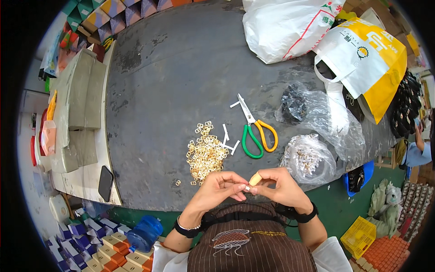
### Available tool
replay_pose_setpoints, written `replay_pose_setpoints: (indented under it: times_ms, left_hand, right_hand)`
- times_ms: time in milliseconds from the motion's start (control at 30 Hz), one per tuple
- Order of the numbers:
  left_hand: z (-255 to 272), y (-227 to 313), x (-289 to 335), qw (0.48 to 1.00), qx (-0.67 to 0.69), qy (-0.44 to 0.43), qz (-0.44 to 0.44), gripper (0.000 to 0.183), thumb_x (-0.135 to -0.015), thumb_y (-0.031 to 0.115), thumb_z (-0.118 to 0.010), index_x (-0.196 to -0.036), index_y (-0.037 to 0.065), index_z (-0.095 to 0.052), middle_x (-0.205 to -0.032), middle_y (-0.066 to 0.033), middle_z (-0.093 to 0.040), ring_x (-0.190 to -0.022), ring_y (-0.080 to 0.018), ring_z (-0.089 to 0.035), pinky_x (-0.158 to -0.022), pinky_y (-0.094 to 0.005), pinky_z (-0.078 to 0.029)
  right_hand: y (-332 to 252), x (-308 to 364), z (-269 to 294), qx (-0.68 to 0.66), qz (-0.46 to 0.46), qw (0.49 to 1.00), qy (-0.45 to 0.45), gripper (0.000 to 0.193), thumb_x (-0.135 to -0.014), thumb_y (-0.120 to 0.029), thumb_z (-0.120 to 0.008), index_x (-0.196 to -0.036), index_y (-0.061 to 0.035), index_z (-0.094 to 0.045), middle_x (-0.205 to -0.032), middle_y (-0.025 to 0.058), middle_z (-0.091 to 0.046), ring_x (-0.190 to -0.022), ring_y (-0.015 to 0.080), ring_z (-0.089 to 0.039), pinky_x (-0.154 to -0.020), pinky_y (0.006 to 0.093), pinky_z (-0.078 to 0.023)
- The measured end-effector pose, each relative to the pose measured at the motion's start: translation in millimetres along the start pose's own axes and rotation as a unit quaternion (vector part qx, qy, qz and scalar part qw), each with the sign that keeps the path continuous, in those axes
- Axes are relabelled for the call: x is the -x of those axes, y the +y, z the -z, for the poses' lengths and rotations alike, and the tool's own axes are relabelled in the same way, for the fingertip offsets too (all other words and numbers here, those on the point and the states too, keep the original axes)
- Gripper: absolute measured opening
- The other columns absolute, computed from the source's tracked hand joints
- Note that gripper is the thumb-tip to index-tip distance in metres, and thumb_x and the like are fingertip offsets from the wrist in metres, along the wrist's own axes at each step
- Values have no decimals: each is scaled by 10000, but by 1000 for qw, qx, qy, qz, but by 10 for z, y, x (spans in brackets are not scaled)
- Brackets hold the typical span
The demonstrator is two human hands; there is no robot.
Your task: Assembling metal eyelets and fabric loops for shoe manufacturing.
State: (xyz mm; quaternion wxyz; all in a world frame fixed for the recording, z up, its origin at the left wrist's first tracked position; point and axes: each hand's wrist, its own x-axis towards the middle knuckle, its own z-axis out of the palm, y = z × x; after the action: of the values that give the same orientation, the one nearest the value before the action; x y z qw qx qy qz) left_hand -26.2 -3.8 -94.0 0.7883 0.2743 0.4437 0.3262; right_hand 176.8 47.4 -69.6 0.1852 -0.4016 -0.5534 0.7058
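Observation:
My left hand [221,188] and my right hand [280,187] meet over the table's near edge, fingertips pinched together. Between them is a small white strip [248,187]; whether a buckle sits on it I cannot tell. A yellow finger cover [256,178] is on one finger of my right hand. Just beyond my left hand lies a heap of small gold buckles [206,154]. Loose white strips [225,134] are beside the heap. Scissors [249,123] with one green and one orange handle lie farther right, blades partly apart.
A clear plastic bag [308,158] of small white pieces sits at right, near crumpled clear plastic [333,118]. White bag [285,29] and yellow-white bag [362,59] stand at far right. A black phone [105,183] lies at left. Below stands a blue water bottle [146,233].

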Motion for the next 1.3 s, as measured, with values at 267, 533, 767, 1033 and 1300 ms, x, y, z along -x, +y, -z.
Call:
replay_pose_setpoints:
  times_ms: [267, 533, 767, 1033, 1300]
  left_hand:
    - [-356, 236, 109, 989, 88, 80, -90, 101, -893, 44, -595, -955, -36, -599, -886, -107, -655, -740, -134, -647, -666, -235, -549]
    - [-648, 336, 202, 938, -139, 180, -261, 79, -838, -3, -626, -914, -22, -635, -1199, -129, -529, -851, -134, -626, -712, -238, -543]
    - [-553, 255, 212, 897, -256, 114, -342, 127, -795, -71, -609, -920, -52, -615, -1141, -183, -591, -923, -193, -646, -769, -275, -544]
    - [-793, 443, 244, 897, -245, 149, -336, 212, -761, -65, -649, -963, -7, -670, -999, -146, -660, -846, -207, -672, -707, -282, -546]
    - [-774, 423, 260, 883, -308, 139, -327, 126, -727, -72, -655, -843, -33, -684, -786, -118, -677, -709, -175, -652, -631, -257, -494]
  right_hand:
    - [-256, 185, -115, 187, 214, 924, 255, 220, -717, -23, -740, -920, 12, -663, -846, 102, -643, -767, 188, -643, -661, 274, -500]
    - [-412, 262, -265, 38, 155, 960, 229, 216, -722, -22, -751, -911, 23, -657, -851, 90, -639, -755, 151, -644, -665, 251, -519]
    - [-392, 336, -186, 29, 152, 966, 207, 226, -705, -46, -778, -875, 16, -642, -810, 62, -657, -708, 118, -646, -572, 227, -508]
    - [-432, 424, -100, 20, 151, 975, 163, 236, -689, -61, -791, -869, -3, -650, -752, 35, -640, -623, 60, -582, -483, 186, -425]
    - [-440, 456, -69, 4, 142, 973, 180, 227, -675, -37, -796, -842, 0, -647, -726, 39, -631, -609, 43, -569, -482, 180, -415]
